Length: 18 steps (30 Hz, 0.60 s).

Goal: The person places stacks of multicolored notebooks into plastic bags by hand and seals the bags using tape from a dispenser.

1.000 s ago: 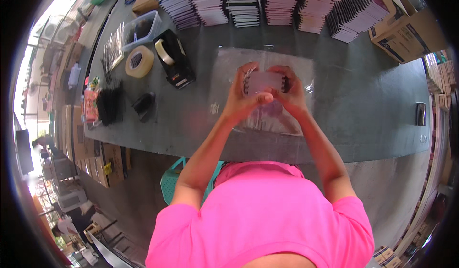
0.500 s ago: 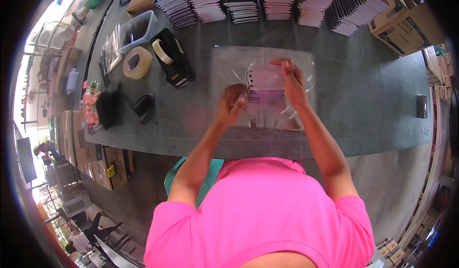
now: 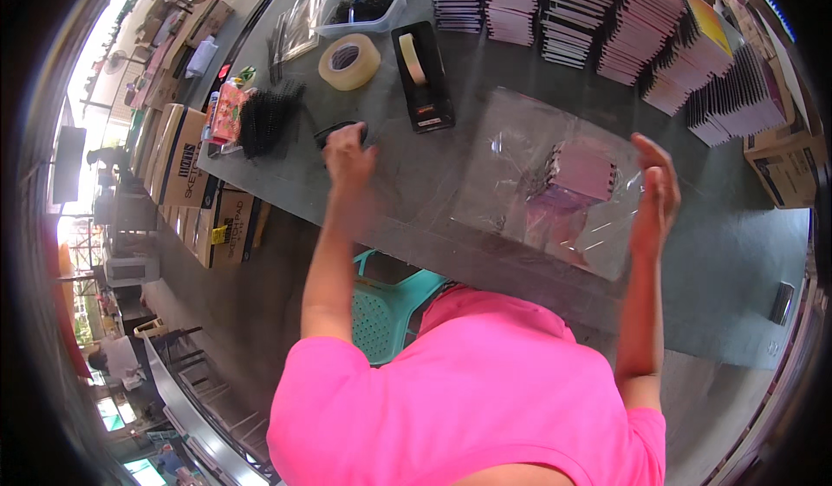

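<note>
My left hand is closed over a small black stapler on the table; the fingers hide part of it. A clear plastic bag lies flat in front of me. On or inside it is a small stack of spiral-bound notebooks with pale pink pages and black bindings; the clear film makes it hard to tell which. My right hand stands at the bag's right edge beside the stack, fingers stretched out and holding nothing.
Tall stacks of spiral notebooks line the far edge. A black tape dispenser, a tape roll, a clear plastic tub, black bristly strands and a pink floral pouch are left. An open cardboard box stands right.
My left hand has left the notebooks and reached left to the stapler. My right hand has let go of the notebooks and opened beside them. The view has turned left.
</note>
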Motion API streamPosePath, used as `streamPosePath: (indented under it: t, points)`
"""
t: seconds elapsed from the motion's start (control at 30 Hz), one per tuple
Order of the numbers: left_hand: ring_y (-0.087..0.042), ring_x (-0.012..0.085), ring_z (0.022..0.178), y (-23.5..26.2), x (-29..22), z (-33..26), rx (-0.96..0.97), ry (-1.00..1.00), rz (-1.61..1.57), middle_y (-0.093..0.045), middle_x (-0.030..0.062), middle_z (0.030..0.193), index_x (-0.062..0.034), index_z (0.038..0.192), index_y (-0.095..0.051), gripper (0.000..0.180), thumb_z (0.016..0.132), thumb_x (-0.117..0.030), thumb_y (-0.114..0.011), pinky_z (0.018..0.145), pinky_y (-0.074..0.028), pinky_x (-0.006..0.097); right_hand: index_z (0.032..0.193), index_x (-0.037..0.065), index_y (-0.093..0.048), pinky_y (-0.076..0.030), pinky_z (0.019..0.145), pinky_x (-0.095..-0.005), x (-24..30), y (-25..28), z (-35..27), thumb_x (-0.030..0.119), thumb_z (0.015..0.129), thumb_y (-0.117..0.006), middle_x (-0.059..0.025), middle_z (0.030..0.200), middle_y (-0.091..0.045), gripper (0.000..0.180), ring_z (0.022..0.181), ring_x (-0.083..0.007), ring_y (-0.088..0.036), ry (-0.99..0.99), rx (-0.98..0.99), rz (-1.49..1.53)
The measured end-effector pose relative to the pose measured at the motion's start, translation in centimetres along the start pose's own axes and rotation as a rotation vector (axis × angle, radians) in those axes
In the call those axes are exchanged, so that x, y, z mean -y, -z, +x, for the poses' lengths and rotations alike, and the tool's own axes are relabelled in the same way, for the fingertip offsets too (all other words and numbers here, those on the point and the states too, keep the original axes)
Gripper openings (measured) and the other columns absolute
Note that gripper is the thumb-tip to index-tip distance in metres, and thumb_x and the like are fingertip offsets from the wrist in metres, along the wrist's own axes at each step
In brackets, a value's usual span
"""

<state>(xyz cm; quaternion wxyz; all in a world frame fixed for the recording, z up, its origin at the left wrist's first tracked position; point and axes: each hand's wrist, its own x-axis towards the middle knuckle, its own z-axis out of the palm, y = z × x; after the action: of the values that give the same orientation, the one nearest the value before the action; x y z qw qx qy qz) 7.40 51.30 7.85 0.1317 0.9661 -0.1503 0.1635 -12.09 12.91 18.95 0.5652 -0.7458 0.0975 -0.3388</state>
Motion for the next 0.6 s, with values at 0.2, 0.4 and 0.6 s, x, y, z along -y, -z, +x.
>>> streamPosePath:
  t: [0.2, 0.4, 0.6]
  points:
    - [-0.058, 0.0336, 0.09, 1.6, 4.4, -3.5, -0.022, 0.142, 0.13, -0.063, 0.0147, 0.096, -0.0024, 0.099, -0.061, 0.033, 0.068, -0.012, -0.064, 0.077, -0.048, 0.042, 0.081, -0.004, -0.059, -0.048, 0.063, -0.0326, 13.8, -5.2, -2.8, 0.017, 0.083, -0.062, -0.0153, 0.084, -0.061, 0.021, 0.074, -0.0248, -0.06, 0.154, 0.569, 1.074]
    - [-0.056, 0.0334, 0.08, 5.6, -14.9, 0.8, -0.156, -0.378, -0.387, -0.06, 0.0138, 0.085, -0.0011, 0.095, -0.06, 0.026, 0.071, -0.007, -0.063, 0.071, -0.047, 0.041, 0.087, -0.011, -0.064, -0.045, 0.059, -0.0257, 21.1, -7.0, -8.7, 0.008, 0.076, -0.064, -0.0179, 0.081, -0.061, 0.022, 0.071, -0.0237, -0.058, -0.221, 0.137, 1.839]
    - [-0.056, 0.033, 0.083, -4.0, -16.7, 5.3, 0.066, -0.514, -0.149, -0.062, 0.0129, 0.09, -0.0057, 0.096, -0.063, 0.021, 0.077, -0.013, -0.061, 0.077, -0.045, 0.042, 0.083, -0.015, -0.063, -0.045, 0.054, -0.0253, 19.3, -7.4, -7.5, 0.002, 0.079, -0.059, -0.0195, 0.074, -0.06, 0.018, 0.06, -0.0219, -0.057, 0.102, 0.134, 1.768]
